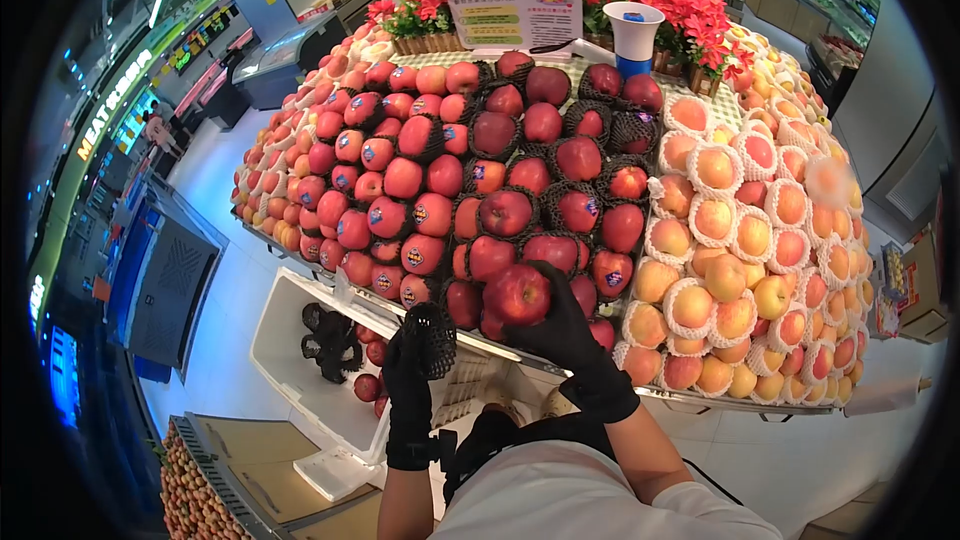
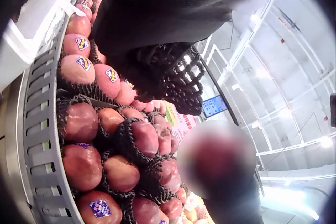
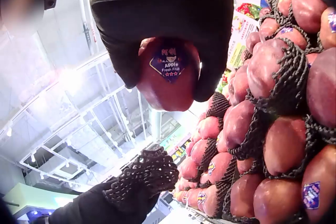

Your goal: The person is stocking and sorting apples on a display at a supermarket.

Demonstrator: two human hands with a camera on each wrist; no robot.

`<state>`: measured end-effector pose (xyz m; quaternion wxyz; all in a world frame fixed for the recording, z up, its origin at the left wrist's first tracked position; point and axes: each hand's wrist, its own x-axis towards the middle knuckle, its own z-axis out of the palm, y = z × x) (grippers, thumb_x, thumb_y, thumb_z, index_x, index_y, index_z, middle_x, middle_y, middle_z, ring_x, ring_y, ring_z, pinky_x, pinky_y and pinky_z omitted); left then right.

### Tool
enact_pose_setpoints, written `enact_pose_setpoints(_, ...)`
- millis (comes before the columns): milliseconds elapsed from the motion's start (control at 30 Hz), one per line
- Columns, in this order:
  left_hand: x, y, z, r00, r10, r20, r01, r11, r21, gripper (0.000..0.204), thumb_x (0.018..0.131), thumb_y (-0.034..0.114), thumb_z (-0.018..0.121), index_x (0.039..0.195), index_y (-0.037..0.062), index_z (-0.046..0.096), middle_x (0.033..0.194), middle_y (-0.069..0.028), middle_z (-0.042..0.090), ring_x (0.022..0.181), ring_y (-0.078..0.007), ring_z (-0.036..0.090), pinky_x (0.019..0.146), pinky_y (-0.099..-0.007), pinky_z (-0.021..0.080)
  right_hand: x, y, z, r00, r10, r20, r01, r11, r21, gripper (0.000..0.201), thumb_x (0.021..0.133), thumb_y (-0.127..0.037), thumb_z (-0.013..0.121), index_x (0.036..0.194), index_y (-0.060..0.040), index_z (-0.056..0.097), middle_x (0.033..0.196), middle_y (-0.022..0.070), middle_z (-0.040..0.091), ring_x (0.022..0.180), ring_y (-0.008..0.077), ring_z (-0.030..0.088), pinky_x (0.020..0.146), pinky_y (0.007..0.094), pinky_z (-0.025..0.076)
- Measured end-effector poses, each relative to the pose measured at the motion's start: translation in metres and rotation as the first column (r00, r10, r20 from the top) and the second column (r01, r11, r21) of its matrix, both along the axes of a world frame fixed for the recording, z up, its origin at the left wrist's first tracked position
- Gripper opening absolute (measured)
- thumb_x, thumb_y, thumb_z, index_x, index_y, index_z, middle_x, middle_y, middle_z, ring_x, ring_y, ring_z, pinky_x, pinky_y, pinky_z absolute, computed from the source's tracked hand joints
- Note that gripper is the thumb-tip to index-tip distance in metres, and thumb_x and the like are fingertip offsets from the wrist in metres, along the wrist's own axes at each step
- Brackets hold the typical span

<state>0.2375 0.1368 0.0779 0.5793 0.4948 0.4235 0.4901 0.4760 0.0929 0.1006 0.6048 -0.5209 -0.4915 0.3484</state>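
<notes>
Red and glossy, the bare apple sits at the lower middle of the head view, cupped from below by the gloved right hand, whose fingers curl round it; the right wrist view shows its blue "Apple Fresh Fruit" sticker facing the camera. To its left, the gloved left hand pinches a black foam net sleeve and holds it upright, near the apple but apart from it. Judging by this, the step in hand is sleeving the apple, and the next move seems to call for bringing the net's open mouth to the fruit and stretching it over. Behind them rises the tiered display of red apples, many already netted, with peaches in white nets toward the right of the frame and a white crate at lower left.
</notes>
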Motion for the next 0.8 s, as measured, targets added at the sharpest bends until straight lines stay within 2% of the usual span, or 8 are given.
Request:
enact_pose_setpoints(133, -0.025, -0.003, -0.001, 1.000, 0.019, -0.019, -0.018, 0.997, 0.072, 0.041, 0.104, 0.023, 0.043, 0.137, -0.0002, 0.049, 0.128, -0.0071, 0.058, 0.115, -0.0157, 0.057, 0.100, -0.0306, 0.045, -0.020, 0.015, -0.002, 0.992, 0.065, 0.111, -0.054, 0.993, -0.102, 0.084, 0.069, -0.017, 0.086, 0.136, -0.0064, 0.037, 0.131, 0.0148, 0.047, 0.123, 0.0253, 0.049, 0.103, 0.0407, 0.043)
enact_pose_setpoints(233, -0.049, -0.008, -0.006, 0.993, 0.112, -0.033, -0.111, 0.993, 0.034, 0.041, 0.104, 0.025, 0.042, 0.135, -0.0004, 0.051, 0.127, -0.0080, 0.059, 0.114, -0.0159, 0.058, 0.098, -0.0306, 0.047, -0.038, 0.017, 0.018, 0.979, 0.133, 0.153, -0.117, 0.987, -0.109, 0.084, 0.070, -0.016, 0.085, 0.137, -0.0058, 0.036, 0.132, 0.0146, 0.046, 0.123, 0.0254, 0.049, 0.103, 0.0403, 0.043)
enact_pose_setpoints(333, -0.068, -0.011, 0.000, 0.981, 0.192, 0.011, -0.192, 0.981, -0.008, 0.040, 0.104, 0.026, 0.043, 0.132, -0.0010, 0.054, 0.123, -0.0083, 0.061, 0.111, -0.0157, 0.059, 0.097, -0.0304, 0.048, -0.066, 0.029, 0.004, 0.980, 0.186, -0.070, -0.189, 0.981, -0.047, 0.085, 0.070, -0.014, 0.084, 0.138, -0.0048, 0.034, 0.133, 0.0147, 0.045, 0.125, 0.0252, 0.047, 0.103, 0.0402, 0.043)
enact_pose_setpoints(500, -0.121, -0.012, 0.006, 0.966, 0.252, 0.061, -0.246, 0.964, -0.101, 0.040, 0.103, 0.029, 0.046, 0.126, -0.0017, 0.058, 0.118, -0.0082, 0.064, 0.105, -0.0160, 0.062, 0.090, -0.0301, 0.051, -0.102, 0.040, -0.007, 0.948, 0.195, 0.252, -0.200, 0.980, -0.007, 0.089, 0.067, -0.015, 0.085, 0.139, -0.0056, 0.034, 0.133, 0.0143, 0.045, 0.127, 0.0254, 0.046, 0.103, 0.0384, 0.043)
enact_pose_setpoints(533, -0.136, -0.014, 0.007, 0.961, 0.265, 0.076, -0.253, 0.958, -0.137, 0.040, 0.103, 0.029, 0.047, 0.126, -0.0018, 0.059, 0.117, -0.0081, 0.064, 0.104, -0.0160, 0.062, 0.089, -0.0303, 0.051, -0.111, 0.041, -0.007, 0.953, 0.224, 0.204, -0.217, 0.975, -0.055, 0.089, 0.067, -0.015, 0.086, 0.139, -0.0055, 0.034, 0.133, 0.0139, 0.046, 0.126, 0.0253, 0.047, 0.103, 0.0385, 0.044)
enact_pose_setpoints(600, -0.171, -0.015, -0.007, 0.947, 0.317, 0.053, -0.313, 0.947, -0.070, 0.041, 0.102, 0.031, 0.047, 0.125, -0.0019, 0.059, 0.114, -0.0077, 0.065, 0.100, -0.0157, 0.063, 0.087, -0.0301, 0.052, -0.133, 0.041, -0.012, 0.959, 0.268, 0.092, -0.253, 0.956, -0.150, 0.090, 0.065, -0.015, 0.086, 0.138, -0.0055, 0.035, 0.131, 0.0131, 0.048, 0.123, 0.0249, 0.049, 0.102, 0.0388, 0.044)
enact_pose_setpoints(700, -0.217, -0.027, -0.016, 0.906, 0.422, -0.045, -0.423, 0.906, -0.014, 0.045, 0.102, 0.035, 0.047, 0.125, -0.0014, 0.058, 0.112, -0.0074, 0.065, 0.097, -0.0149, 0.063, 0.085, -0.0295, 0.052, -0.162, 0.045, -0.018, 0.941, 0.312, 0.130, -0.283, 0.937, -0.203, 0.087, 0.065, -0.017, 0.087, 0.136, -0.0052, 0.038, 0.127, 0.0114, 0.051, 0.120, 0.0235, 0.052, 0.102, 0.0391, 0.044)
enact_pose_setpoints(800, -0.258, -0.040, -0.027, 0.885, 0.464, 0.015, -0.464, 0.885, -0.036, 0.046, 0.102, 0.037, 0.047, 0.127, -0.0011, 0.056, 0.112, -0.0073, 0.065, 0.098, -0.0148, 0.063, 0.087, -0.0298, 0.051, -0.197, 0.048, -0.019, 0.925, 0.365, 0.106, -0.343, 0.921, -0.185, 0.081, 0.066, -0.018, 0.087, 0.132, -0.0050, 0.042, 0.124, 0.0103, 0.053, 0.117, 0.0226, 0.053, 0.100, 0.0385, 0.044)
